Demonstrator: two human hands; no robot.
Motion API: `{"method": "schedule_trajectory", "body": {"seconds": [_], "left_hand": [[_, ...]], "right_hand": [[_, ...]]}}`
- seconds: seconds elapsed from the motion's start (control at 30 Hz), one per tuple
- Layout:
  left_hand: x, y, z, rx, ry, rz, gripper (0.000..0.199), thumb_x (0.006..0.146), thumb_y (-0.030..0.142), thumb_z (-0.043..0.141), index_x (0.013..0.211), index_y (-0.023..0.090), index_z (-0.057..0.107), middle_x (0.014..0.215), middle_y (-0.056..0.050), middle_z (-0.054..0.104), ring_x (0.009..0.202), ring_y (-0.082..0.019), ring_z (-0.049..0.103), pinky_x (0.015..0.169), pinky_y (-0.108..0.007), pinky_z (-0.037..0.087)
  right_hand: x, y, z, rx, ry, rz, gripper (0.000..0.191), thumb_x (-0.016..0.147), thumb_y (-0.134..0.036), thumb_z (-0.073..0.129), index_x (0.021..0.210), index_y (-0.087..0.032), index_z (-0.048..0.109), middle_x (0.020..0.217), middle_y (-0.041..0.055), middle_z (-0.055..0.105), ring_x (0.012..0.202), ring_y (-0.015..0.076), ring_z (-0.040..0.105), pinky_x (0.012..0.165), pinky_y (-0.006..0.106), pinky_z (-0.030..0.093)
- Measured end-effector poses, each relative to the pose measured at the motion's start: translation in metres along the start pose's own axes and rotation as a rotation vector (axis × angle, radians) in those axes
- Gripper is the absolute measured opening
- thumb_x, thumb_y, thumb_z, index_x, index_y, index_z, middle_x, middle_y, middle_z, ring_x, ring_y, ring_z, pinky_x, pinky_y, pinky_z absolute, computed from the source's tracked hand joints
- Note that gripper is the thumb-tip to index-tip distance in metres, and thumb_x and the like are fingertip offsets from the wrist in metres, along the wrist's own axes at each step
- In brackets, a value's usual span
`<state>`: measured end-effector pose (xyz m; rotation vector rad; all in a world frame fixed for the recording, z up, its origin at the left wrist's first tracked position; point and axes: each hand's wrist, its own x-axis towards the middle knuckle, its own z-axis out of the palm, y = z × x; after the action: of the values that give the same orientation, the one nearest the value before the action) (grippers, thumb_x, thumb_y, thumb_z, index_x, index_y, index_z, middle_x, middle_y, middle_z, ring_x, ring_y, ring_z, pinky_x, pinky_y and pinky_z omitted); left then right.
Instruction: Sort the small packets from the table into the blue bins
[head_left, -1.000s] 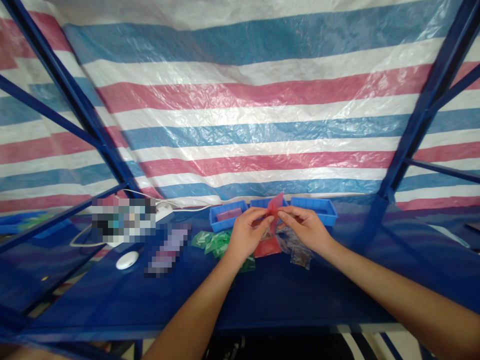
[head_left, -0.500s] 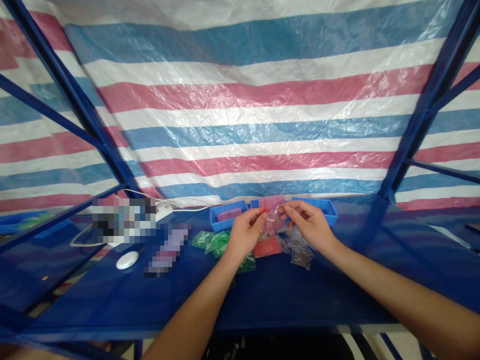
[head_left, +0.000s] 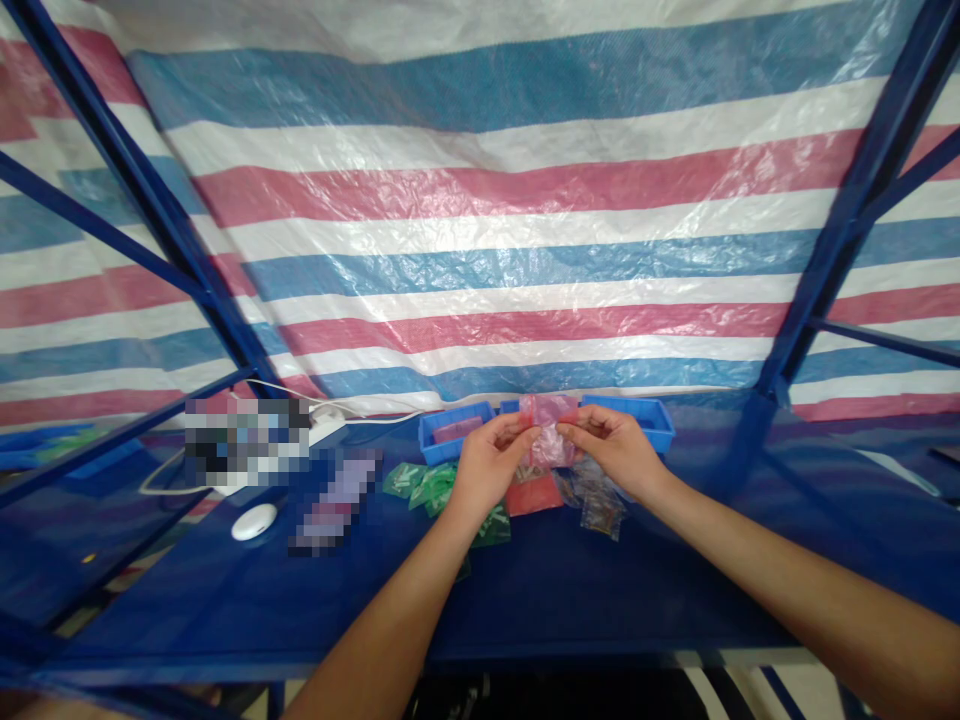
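Observation:
Between both hands is a pink see-through plastic bag (head_left: 553,415), held up above the table. My left hand (head_left: 491,458) pinches its left side with thumb and fingers. On the other side my right hand (head_left: 619,450) is closed on the bag's right edge. Below them lies a red plastic bag (head_left: 534,495) with small pieces near its top. Several green plastic bags (head_left: 435,488) spread out beside and partly behind my left hand. Under my right hand rest clear bags (head_left: 602,512) with dark contents, partly covered by the hand.
A blue bin (head_left: 442,450) with pink bags stands behind my left hand, another blue bin (head_left: 656,425) behind my right. On the blue table (head_left: 600,600) at left are a white round object (head_left: 254,522), a blurred-out item (head_left: 336,500) and white cables (head_left: 382,420). Blue metal posts (head_left: 825,240) frame both sides.
My right fingers have moved slightly and now grip the pink bag's right edge. The bag is spread flatter between the hands. Bags and bins on the table look unchanged.

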<state>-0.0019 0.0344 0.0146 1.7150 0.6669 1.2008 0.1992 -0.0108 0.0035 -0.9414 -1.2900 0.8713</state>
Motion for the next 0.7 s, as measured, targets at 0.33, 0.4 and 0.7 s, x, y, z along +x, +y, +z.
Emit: {"method": "schedule_trajectory", "body": {"seconds": [0.33,0.4,0.7], "left_hand": [[-0.005,0.008,-0.002,0.362,0.058,0.226,0.023,0.092,0.035,0.069,0.11,0.022,0.074,0.111,-0.009,0.07,0.098,-0.021,0.069,0.079,-0.032,0.058],[-0.008,0.014,0.002,0.372,-0.026,0.254,0.028,0.091,0.035,0.07,0.117,0.023,0.073,0.116,-0.01,0.07,0.103,-0.023,0.068,0.086,-0.035,0.058],[-0.009,0.017,0.003,0.322,-0.059,0.214,0.027,0.092,0.035,0.069,0.114,0.022,0.074,0.114,-0.009,0.072,0.104,-0.024,0.069,0.092,-0.035,0.056]], "right_hand": [[0.0,0.0,0.0,-0.058,0.064,-0.052,0.032,0.082,-0.053,0.077,0.085,-0.025,0.063,0.071,-0.0013,0.066,0.061,0.0179,0.061,0.057,0.031,0.053],[-0.002,0.0,0.002,-0.036,0.024,-0.059,0.029,0.082,-0.05,0.078,0.087,-0.025,0.063,0.074,-0.0015,0.066,0.065,0.0184,0.064,0.061,0.032,0.056],[-0.009,-0.019,0.009,0.06,-0.216,-0.048,0.032,0.092,-0.05,0.068,0.113,-0.026,0.072,0.114,0.0057,0.074,0.107,0.0259,0.069,0.093,0.04,0.058]]}}
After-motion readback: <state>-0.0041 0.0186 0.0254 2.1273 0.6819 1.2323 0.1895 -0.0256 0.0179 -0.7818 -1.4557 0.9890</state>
